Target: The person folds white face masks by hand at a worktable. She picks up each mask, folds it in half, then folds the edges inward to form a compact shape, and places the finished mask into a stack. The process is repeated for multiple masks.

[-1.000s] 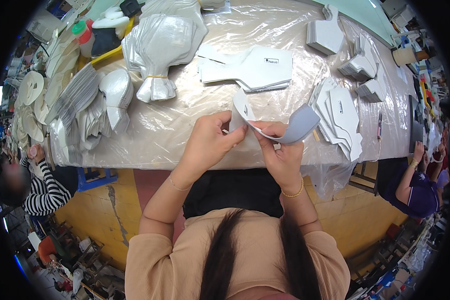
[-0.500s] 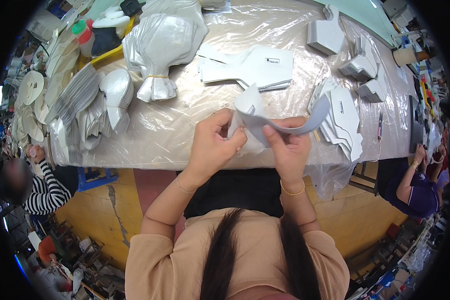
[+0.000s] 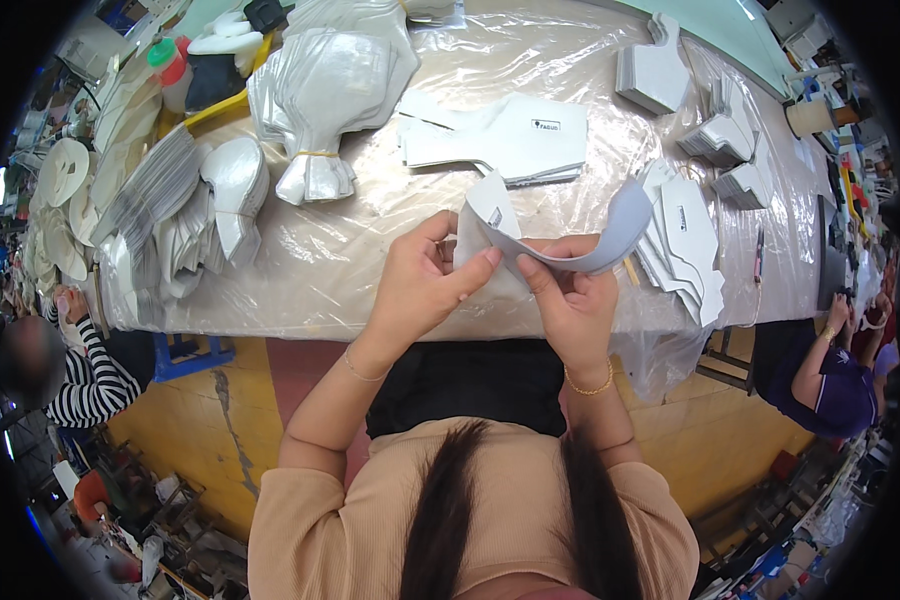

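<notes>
Between my hands, just above the near part of the table, a white cut-out panel is bent into a curve, its grey-blue back showing on the right. My right hand is closed on its lower edge, thumb in front and fingers partly hidden behind. My left hand pinches the left part of the panel, thumb tip against its edge. Beyond the hands lies a small stack of similar white panels with a dark printed mark on the top one. More marked white panels lie fanned to the right.
Clear plastic sheeting covers the table. Bundles of silvery pieces and stacked curved pieces fill the left. Bundled white pieces stand far right, a pen nearer. Other people sit at both sides, one in striped sleeves.
My left thumb has shifted slightly right along the panel, and its fingers have loosened a little. The panel's left end has tilted down slightly. My right hand stays nearly in place.
</notes>
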Motion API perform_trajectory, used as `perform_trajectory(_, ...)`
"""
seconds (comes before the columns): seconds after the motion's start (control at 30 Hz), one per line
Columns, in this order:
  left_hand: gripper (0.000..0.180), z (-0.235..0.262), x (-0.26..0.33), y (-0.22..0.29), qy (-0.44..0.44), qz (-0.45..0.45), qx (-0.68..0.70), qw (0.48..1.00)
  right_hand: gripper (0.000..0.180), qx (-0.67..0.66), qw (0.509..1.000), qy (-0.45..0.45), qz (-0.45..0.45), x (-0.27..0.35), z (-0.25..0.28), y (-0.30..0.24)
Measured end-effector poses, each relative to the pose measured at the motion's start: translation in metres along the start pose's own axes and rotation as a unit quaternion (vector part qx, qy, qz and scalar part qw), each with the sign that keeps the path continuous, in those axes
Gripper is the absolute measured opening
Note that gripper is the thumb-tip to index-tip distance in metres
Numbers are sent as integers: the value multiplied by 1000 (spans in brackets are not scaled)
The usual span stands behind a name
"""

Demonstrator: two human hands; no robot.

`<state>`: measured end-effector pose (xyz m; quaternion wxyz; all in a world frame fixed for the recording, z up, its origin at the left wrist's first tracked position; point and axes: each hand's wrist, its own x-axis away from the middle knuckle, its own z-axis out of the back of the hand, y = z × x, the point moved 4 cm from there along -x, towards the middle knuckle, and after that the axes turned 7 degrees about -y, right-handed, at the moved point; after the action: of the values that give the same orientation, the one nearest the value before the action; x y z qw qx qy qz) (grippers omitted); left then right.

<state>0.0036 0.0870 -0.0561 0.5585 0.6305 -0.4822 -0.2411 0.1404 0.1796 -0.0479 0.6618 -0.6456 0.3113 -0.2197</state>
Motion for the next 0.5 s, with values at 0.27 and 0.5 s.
perform_trajectory(0.27,21,1,-4,6,-9,32,-23,999,9,25,1000,9,10,-2,1,3)
perform_trajectory(0.5,18,-3,-9,-3,16,-9,-55,998,10,-6,1000,10,9,-7,0,8)
